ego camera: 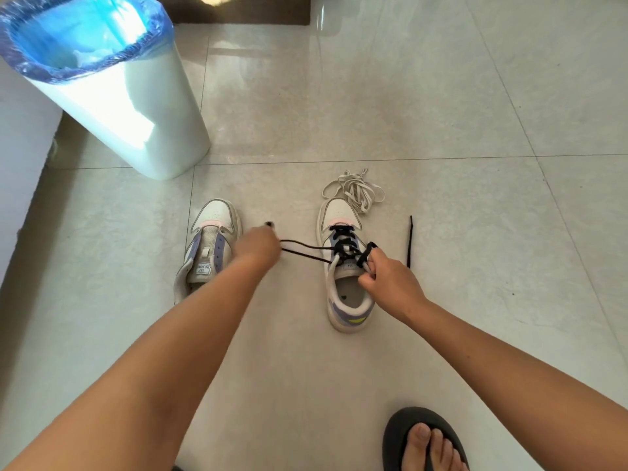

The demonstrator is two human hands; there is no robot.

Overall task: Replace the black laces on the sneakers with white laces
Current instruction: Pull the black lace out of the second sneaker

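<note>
Head view, looking down at the tiled floor (pixel 441 96), and we have two sneakers side by side, toes pointing away from us. The left sneaker (pixel 209 243) stands with bare eyelets, its tongue label showing. The right sneaker (pixel 343 266) has the black lace (pixel 343 244) crossed through its eyelets.

Our left hand (pixel 256 246) is out between the two shoes, fingers curled, pinching a doubled strand of that black lace, which runs taut across the floor to the right sneaker. The hand is a little blurred, so we cannot tell exactly which fingers do the pinching.

Our right hand (pixel 390 280) sits at the collar of the right sneaker, fingers curled round a loop of black lace beside the tongue. One loose end of the black lace lies straight on the floor just to the right of that shoe.

The white laces (pixel 355 192) lie in a loose tangle touching the toe of the right sneaker.

At the upper left stands a white bin (pixel 136 107) with a blue liner (pixel 68 32). At the bottom edge, a foot in a black flip-flop (pixel 424 443).
</note>
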